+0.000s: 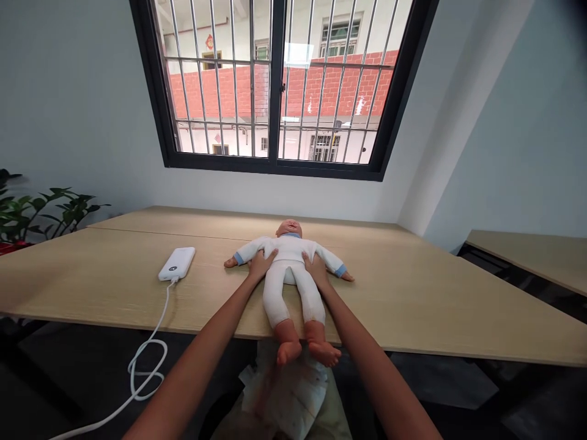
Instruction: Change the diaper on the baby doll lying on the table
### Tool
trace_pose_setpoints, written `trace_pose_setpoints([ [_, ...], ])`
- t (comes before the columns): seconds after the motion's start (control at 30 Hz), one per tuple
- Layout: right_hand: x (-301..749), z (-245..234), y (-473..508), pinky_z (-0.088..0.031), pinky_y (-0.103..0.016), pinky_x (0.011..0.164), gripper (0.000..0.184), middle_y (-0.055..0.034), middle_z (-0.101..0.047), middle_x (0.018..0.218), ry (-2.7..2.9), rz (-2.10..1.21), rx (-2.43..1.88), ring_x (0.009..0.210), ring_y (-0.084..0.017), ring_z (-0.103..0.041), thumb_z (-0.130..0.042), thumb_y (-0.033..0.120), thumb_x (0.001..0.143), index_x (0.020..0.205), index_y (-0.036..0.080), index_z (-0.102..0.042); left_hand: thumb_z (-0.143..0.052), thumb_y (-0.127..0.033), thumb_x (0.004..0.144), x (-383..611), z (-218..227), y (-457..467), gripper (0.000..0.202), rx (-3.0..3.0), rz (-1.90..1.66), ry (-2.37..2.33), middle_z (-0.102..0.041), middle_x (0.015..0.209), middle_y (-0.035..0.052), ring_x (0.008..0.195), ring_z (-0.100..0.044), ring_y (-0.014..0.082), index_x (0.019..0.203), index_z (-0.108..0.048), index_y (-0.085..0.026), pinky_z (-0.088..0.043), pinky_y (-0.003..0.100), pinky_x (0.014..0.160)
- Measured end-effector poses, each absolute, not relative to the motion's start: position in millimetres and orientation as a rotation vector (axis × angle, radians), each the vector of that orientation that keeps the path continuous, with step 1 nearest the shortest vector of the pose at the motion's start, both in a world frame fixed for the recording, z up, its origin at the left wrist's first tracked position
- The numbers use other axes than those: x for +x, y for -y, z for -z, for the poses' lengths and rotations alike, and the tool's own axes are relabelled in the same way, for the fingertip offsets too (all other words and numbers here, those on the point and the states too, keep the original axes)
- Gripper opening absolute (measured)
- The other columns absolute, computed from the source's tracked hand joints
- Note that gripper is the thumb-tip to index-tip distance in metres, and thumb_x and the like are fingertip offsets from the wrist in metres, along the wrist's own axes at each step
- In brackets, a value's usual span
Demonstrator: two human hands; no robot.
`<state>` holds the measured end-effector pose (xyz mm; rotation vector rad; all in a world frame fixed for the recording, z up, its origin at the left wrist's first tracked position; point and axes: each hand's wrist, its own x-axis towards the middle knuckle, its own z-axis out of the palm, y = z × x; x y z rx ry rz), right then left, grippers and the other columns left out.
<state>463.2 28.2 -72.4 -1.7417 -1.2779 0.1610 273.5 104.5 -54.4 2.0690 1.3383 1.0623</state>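
A baby doll [290,249] in a white outfit with blue cuffs and a blue collar lies on its back on the wooden table [394,281]. Its head points toward the window, its arms are spread, and its bare feet hang past the front edge toward me. My left hand [262,264] grips the doll's waist from the left, thumb on top of the body. On the other side my right hand [316,269] holds the waist the same way. The fingers of both hands are partly hidden beneath the doll's sides.
Left of the doll lies a white power bank [178,264], its white cable [160,333] dropping over the front edge in a loop. A green plant [55,211] stands far left. A barred window [275,164] is behind the table. Another table [532,256] stands at right.
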Motion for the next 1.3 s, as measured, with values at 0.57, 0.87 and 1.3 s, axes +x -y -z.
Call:
trace_pose_setpoints([
  [0.57, 467, 72, -25, -0.038, -0.032, 0.089, 0.049, -0.0167, -0.06, 0.11, 1.084, 0.024, -1.853, 0.106, -0.029, -0.055, -0.052, 0.054, 0.089, 0.105, 0.008, -0.055, -0.055, -0.04, 0.085, 269, 60, -113, 0.027, 1.946, -1.55, -1.101, -0.052, 0.072, 0.0021, 0.068, -0.049, 0.0165, 0.072, -0.043, -0.02, -0.041, 0.028, 0.067],
  [0.87, 469, 72, -29, -0.036, -0.03, 0.084, 0.039, -0.0067, -0.057, 0.084, 1.177, 0.11, -1.463, 0.085, -0.018, -0.049, -0.047, 0.048, 0.09, 0.077, 0.015, -0.063, -0.055, -0.038, 0.085, 270, 56, -112, 0.028, 1.96, -1.603, -0.974, -0.049, 0.066, 0.0011, 0.066, -0.046, 0.0161, 0.067, -0.046, -0.019, -0.038, 0.029, 0.066],
  [1.3, 467, 74, -34, -0.037, -0.031, 0.077, 0.044, -0.0079, -0.062, 0.077, 1.198, -0.079, -1.386, 0.076, -0.019, -0.051, -0.045, 0.054, 0.079, 0.075, 0.013, -0.061, -0.063, -0.033, 0.08, 272, 54, -112, 0.021, 2.103, -1.434, -0.937, -0.052, 0.073, 0.0026, 0.072, -0.049, 0.0179, 0.069, -0.053, -0.018, -0.04, 0.031, 0.071],
])
